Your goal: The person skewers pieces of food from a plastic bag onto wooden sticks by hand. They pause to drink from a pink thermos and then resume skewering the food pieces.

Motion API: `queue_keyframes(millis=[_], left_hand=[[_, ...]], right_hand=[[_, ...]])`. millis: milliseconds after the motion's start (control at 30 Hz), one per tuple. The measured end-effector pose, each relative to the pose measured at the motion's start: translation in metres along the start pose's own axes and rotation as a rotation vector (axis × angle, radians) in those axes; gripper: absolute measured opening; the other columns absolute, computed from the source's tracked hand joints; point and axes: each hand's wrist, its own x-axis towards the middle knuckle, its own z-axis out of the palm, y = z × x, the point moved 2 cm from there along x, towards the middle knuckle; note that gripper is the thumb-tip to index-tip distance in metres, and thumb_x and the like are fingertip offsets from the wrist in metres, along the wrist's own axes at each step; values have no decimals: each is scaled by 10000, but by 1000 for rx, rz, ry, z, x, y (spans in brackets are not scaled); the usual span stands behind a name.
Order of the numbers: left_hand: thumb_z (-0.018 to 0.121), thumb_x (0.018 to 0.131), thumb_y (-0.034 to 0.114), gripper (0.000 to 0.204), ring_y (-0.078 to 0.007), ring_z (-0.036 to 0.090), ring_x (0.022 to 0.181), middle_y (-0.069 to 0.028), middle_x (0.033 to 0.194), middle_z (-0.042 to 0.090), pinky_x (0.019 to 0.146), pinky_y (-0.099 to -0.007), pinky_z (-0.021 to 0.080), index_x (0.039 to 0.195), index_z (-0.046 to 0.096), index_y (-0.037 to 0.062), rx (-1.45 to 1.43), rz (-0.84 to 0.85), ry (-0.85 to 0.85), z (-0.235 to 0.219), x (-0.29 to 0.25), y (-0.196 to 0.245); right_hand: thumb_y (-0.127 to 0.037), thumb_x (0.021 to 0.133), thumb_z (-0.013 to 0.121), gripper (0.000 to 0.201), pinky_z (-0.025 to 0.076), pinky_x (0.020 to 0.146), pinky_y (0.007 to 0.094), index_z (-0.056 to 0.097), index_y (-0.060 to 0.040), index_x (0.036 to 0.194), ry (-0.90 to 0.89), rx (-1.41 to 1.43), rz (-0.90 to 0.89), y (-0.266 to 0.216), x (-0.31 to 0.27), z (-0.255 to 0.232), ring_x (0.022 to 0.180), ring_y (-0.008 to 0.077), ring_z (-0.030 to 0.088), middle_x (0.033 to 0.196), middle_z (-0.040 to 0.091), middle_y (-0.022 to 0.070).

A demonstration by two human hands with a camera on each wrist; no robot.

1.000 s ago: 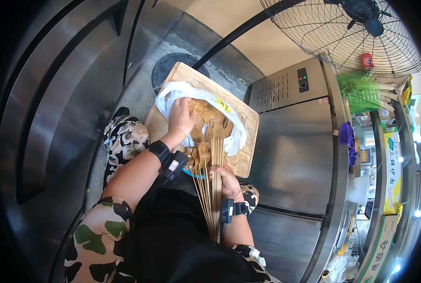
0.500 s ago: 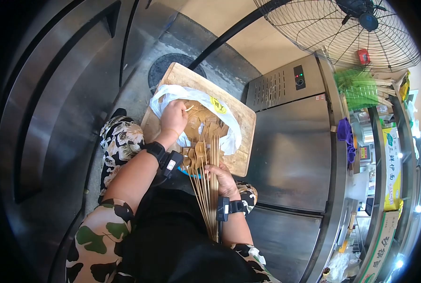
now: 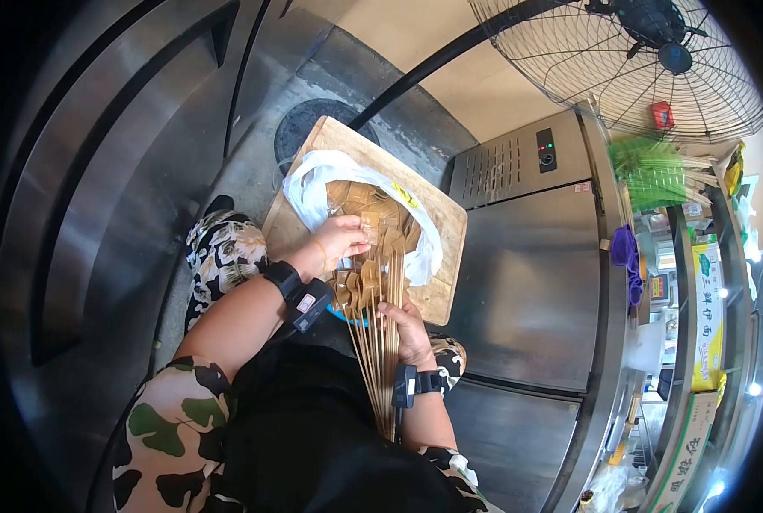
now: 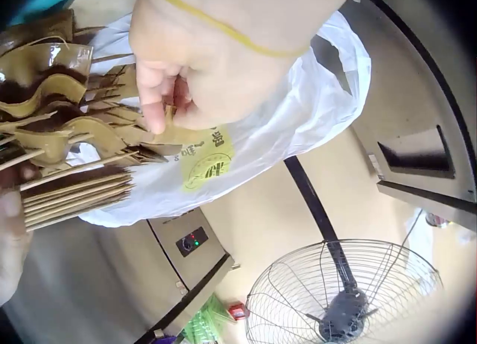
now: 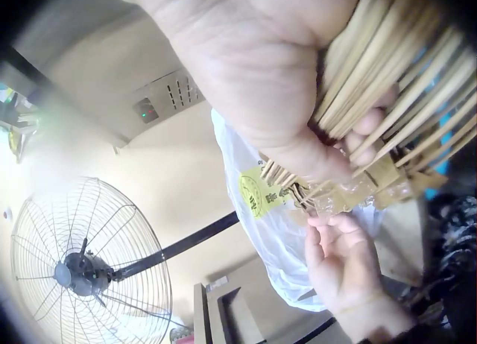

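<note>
Skewers (image 3: 385,350), slim, light and seemingly stiff, sit bundled in the right hand (image 3: 411,332), its fingers curled around the shafts. The left hand (image 3: 339,239), reaching farther forward, pinches a brown slice (image 3: 370,224) at the near side of a white bag (image 3: 427,256); likely soft, slippery and prone to tearing, it is best held by an edge.
</note>
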Motion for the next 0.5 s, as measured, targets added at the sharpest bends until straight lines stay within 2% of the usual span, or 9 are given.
queue_keyframes(millis=[267, 500], left_hand=[[620, 826, 38, 242, -165, 624, 841, -86, 918, 627, 752, -270, 531, 1049, 568, -41, 172, 91, 48, 3, 5, -4], [639, 807, 4, 223, -156, 633, 772, -95, 881, 621, 672, -242, 542, 1010, 564, -48, 278, 93, 27, 5, 4, -5]], right_hand=[[-6, 806, 614, 158, 456, 515, 197, 587, -63, 951, 24, -20, -9, 0, 0, 2, 572, 84, 552, 710, 601, 8], [-31, 809, 638, 103, 446, 521, 195, 598, -53, 900, 23, -12, -17, 0, -1, 3, 579, 76, 552, 720, 620, 14]])
